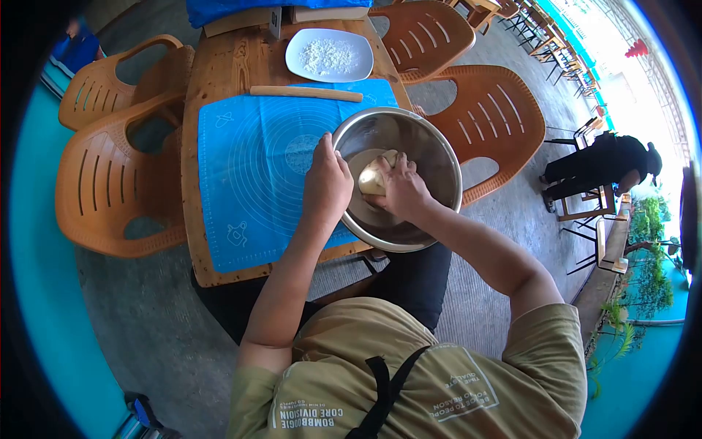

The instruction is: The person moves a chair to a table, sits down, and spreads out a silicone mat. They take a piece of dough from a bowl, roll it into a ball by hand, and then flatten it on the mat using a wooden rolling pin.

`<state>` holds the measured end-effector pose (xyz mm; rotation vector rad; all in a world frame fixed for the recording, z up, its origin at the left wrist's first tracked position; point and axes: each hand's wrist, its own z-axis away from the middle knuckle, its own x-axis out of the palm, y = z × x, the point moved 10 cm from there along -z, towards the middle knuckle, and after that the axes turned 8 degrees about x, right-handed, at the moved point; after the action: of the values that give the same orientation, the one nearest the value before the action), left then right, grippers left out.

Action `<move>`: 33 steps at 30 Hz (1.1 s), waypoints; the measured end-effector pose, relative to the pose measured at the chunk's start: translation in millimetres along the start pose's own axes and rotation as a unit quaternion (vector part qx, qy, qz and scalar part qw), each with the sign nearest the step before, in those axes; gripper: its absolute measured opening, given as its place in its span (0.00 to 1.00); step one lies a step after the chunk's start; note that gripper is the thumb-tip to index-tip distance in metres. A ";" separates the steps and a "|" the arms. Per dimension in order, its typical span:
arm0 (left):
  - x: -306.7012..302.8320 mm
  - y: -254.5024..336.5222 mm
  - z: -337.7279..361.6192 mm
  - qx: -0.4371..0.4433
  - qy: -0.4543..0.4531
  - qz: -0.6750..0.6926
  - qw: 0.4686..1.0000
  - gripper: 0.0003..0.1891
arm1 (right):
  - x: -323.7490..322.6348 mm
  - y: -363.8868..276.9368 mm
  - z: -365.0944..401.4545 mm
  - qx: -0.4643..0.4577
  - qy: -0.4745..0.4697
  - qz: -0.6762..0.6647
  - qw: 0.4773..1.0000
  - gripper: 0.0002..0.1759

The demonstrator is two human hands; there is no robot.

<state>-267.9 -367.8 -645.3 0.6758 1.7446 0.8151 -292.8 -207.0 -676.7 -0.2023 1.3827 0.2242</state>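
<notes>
A steel mixing bowl (443,172) is tilted toward me at the table's near right edge, over my lap. My left hand (329,178) is closed on its left rim, with the thumb up along the edge. Inside the bowl, my right hand (401,187) has its fingers curled over a pale ball of dough (371,182). Part of the dough is hidden under that hand. Beyond the bowl, a wooden rolling pin (306,94) lies across the far part of a blue baking mat (234,183).
A white plate (296,51) of white flour stands behind the rolling pin on the wooden table (191,212). Orange plastic chairs (121,175) flank both sides. A person in dark clothes (603,168) bends over furniture far to the right.
</notes>
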 end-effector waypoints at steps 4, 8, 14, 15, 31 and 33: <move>2.9 -2.3 -0.8 0.015 0.007 0.001 1.000 0.23 | 6.7 5.4 -17.5 -0.110 0.055 0.044 0.991 0.40; 5.2 -4.5 0.3 0.017 0.014 -0.006 1.000 0.23 | 7.2 10.3 -21.2 -0.099 -0.004 -0.013 0.995 0.43; -0.6 -3.8 1.4 -0.022 0.000 0.028 0.999 0.23 | -11.2 1.9 32.0 -0.171 -0.075 -0.015 0.982 0.44; 0.3 -4.8 1.6 -0.033 -0.008 0.032 0.999 0.23 | -16.2 3.2 42.8 -0.180 -0.112 -0.043 0.976 0.47; 0.0 0.0 1.5 0.026 0.020 -0.009 0.999 0.22 | 1.8 -14.7 11.7 -0.162 -0.020 -0.034 0.986 0.38; 1.4 -1.4 0.5 0.030 0.016 -0.012 0.999 0.22 | -2.8 -6.6 -3.8 -0.100 -0.031 -0.068 0.992 0.33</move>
<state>-267.8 -367.5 -647.3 0.6843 1.8094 0.7642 -295.1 -214.5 -674.6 -0.4512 1.2786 0.2522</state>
